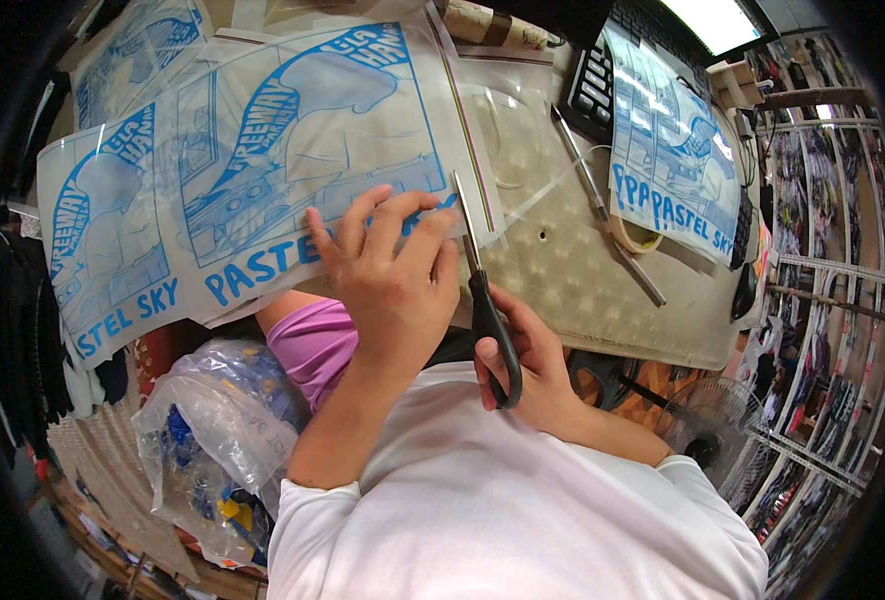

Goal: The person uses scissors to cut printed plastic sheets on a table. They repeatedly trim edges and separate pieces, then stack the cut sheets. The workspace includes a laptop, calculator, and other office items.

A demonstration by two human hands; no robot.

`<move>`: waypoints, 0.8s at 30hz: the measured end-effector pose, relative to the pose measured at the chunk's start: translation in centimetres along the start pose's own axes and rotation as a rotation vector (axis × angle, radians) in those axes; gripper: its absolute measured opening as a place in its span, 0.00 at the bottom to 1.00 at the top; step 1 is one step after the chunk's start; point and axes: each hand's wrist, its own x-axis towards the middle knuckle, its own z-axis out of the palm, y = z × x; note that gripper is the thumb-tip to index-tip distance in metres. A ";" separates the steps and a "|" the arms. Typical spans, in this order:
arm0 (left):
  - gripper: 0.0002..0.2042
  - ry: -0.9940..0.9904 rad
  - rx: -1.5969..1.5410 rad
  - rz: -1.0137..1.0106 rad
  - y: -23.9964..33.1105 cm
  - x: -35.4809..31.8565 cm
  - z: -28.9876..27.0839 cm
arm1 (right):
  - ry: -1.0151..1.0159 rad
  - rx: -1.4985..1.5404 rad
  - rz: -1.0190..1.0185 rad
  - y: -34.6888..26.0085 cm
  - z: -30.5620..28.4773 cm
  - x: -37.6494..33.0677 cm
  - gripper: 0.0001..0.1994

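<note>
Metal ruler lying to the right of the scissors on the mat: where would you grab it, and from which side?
Probably the lower end of the metal ruler, reaching from the desk's near right edge. It lies flat and slanted on the mat, its near end bare; further up, a tape roll and printed sheets crowd it.

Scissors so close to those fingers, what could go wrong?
1. The left hand presses the printed film right beside the scissors, so a fingertip could get nicked.
2. The blades sit near the blue artwork's edge; a wobble might cut into the print.
3. The film hangs over the table edge, so it could slip and make the cut crooked. The right hand holds the scissors.
</note>
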 end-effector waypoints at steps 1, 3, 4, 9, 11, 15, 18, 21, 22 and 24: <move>0.07 0.002 0.010 0.005 0.0 0.0 0.1 | 0.006 -0.007 -0.002 0.0 0.0 0.0 0.30; 0.06 -0.004 -0.008 0.007 -0.1 -0.1 0.2 | 0.023 -0.028 -0.006 -0.1 0.0 -0.1 0.29; 0.05 -0.007 -0.017 0.009 -0.2 -0.2 0.2 | 0.031 -0.039 -0.008 -0.1 0.0 -0.2 0.29; 0.02 0.023 -0.061 -0.002 -0.6 -0.4 0.4 | 0.027 -0.016 -0.029 -0.3 0.2 0.6 0.30; 0.03 0.029 -0.078 -0.007 -0.5 -0.4 0.4 | 0.032 -0.014 -0.035 -0.8 0.3 1.3 0.30; 0.03 0.030 -0.104 -0.014 -0.5 -0.4 0.2 | 0.045 -0.008 -0.035 -1.4 0.6 2.4 0.31; 0.04 0.031 -0.117 -0.015 -0.6 -0.4 0.1 | 0.050 -0.042 -0.022 -1.8 0.7 2.3 0.31; 0.04 0.034 -0.124 -0.014 -0.6 -0.4 0.1 | 0.058 -0.059 -0.031 -1.7 0.7 2.3 0.31; 0.04 0.036 -0.127 -0.013 -0.7 -0.4 0.2 | 0.060 -0.059 -0.039 -1.6 0.7 2.3 0.31; 0.04 0.042 -0.131 -0.012 -0.7 -0.5 0.1 | 0.062 -0.043 -0.046 -1.8 0.8 2.5 0.31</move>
